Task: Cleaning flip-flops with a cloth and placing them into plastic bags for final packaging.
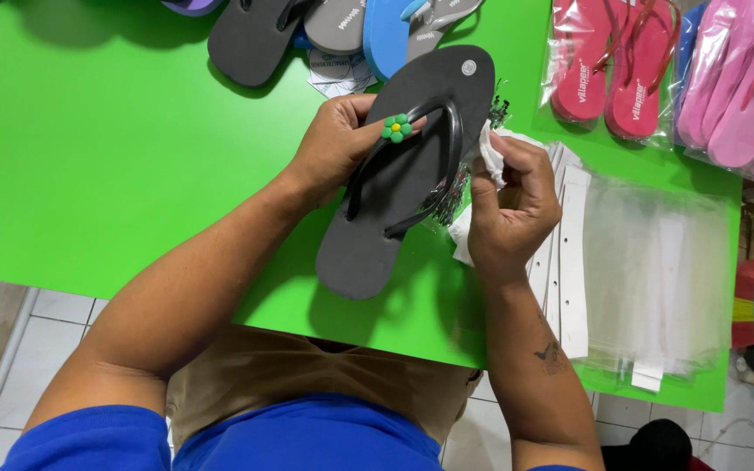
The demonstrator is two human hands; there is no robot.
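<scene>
From the head view, a bright green table fills most of the frame, its near edge over pale floor tiles. The left hand grips the black flip-flop by its strap, next to a green flower charm, holding it tilted above the table's middle. The right hand pinches a white cloth against the sandal's edge. Clear plastic bags lie to the right, with pink bagged flip-flops behind them.

Dark grey flip-flop with black straps and green flower charm, tilted sole-up over green table.
</scene>
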